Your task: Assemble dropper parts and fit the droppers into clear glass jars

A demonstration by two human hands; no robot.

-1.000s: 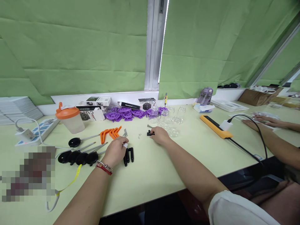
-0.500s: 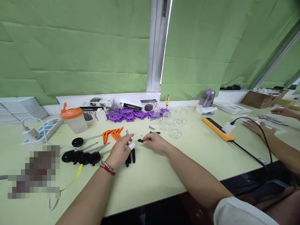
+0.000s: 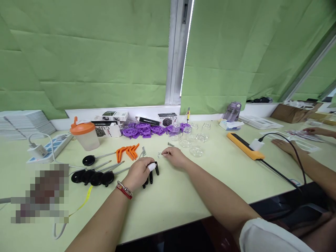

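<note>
My left hand point(image 3: 139, 172), with a white wrap on its thumb, is closed round a black angled plastic piece point(image 3: 156, 168). Several more black pieces point(image 3: 150, 177) lie on the table just below its fingers. The fingertips of my right hand point(image 3: 174, 156) are pinched together at the table, beside a few tiny metal screws point(image 3: 159, 155); whatever is between them is too small to make out. A small spring point(image 3: 170, 144) lies just beyond this hand. Metal pins point(image 3: 144, 151) rest past my left hand, near several orange bent parts point(image 3: 127, 152).
Black discs on metal rods point(image 3: 107, 178) lie on the left. Purple plastic parts point(image 3: 144, 130), clear cups point(image 3: 196, 151) and printed boxes point(image 3: 168, 119) line the back. An orange-lidded shaker point(image 3: 84, 134) stands left; a yellow power strip point(image 3: 245, 146) and a co-worker's hands point(image 3: 288, 147) are right.
The black piece that was in my right fingers is now in my left hand, which has closed. My right hand has moved its fingertips to the tiny screws.
</note>
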